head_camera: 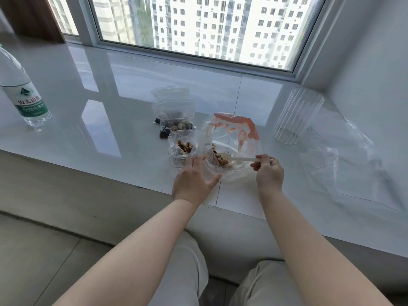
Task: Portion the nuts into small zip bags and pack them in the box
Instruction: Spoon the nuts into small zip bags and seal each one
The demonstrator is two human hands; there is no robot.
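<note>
Your knees in pale, soft trousers [187,272] sit nearest, low in the view, with your two bare arms reaching out over them to the shiny white sill [99,133].

Your right hand [269,173] pinches the thin handle of a white plastic spoon [240,159] with curled fingers. The round end of the spoon sits inside the big clear bag [229,149], which is crinkly with orange marks near its top. Brown, bumpy nuts [219,159] lie at the bottom of it, right by the spoon.

Your left hand [194,180] rests on the near left side of the big bag, fingers spread and mostly straight, thumb pressing the thin plastic.

Just left of the big bag stands a small zip bag [181,149], open at the top, with some nuts in it. Farther back lies another small bag [176,124] holding mixed nuts and dark bits, with flat clear bags [171,96] behind it.

Far left stands a clear water bottle [22,91] with a green label. On the right stands a tall ribbed clear cup [295,115], and near it lies a big sheet of floppy clear plastic [353,168].
</note>
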